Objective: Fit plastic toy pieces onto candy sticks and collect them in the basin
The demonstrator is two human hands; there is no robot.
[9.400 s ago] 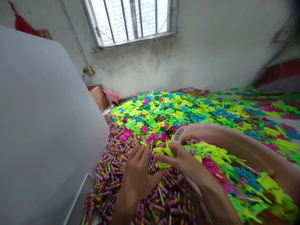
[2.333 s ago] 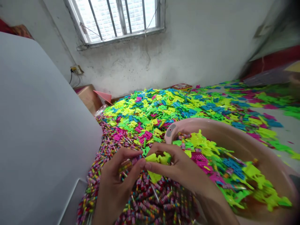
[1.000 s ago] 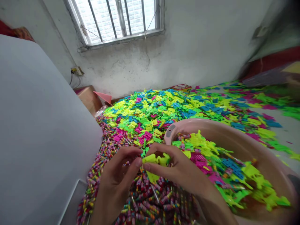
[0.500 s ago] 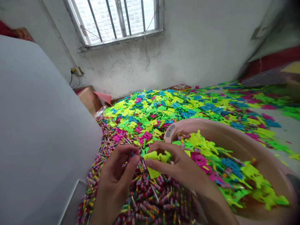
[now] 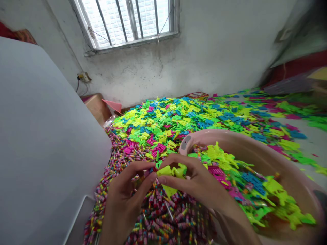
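Observation:
My right hand (image 5: 194,177) pinches a yellow plastic toy piece (image 5: 170,190) between thumb and fingers, with a rounded, knobbly part on top and a flat part hanging below. At the toy's left end, the thumb and forefinger of my left hand (image 5: 127,190) are pressed together on a small reddish-blue thing that they mostly cover. The two hands' fingertips nearly meet there. Below them spreads a pile of small wrapped candy-like tubes (image 5: 163,228) with striped colours. Beside my right wrist stands a pink basin (image 5: 270,153) holding toy pieces and some tubes.
A large heap of yellow, green, blue and pink plastic pieces (image 5: 163,119) rises toward the wall and spreads right over the floor. A white panel (image 5: 51,136) bounds the left side. Farther back are a cardboard box (image 5: 95,107) and a barred window (image 5: 130,20).
My left hand's fingertips have moved slightly right, up against the end of the yellow toy piece. The right hand keeps its hold, almost still.

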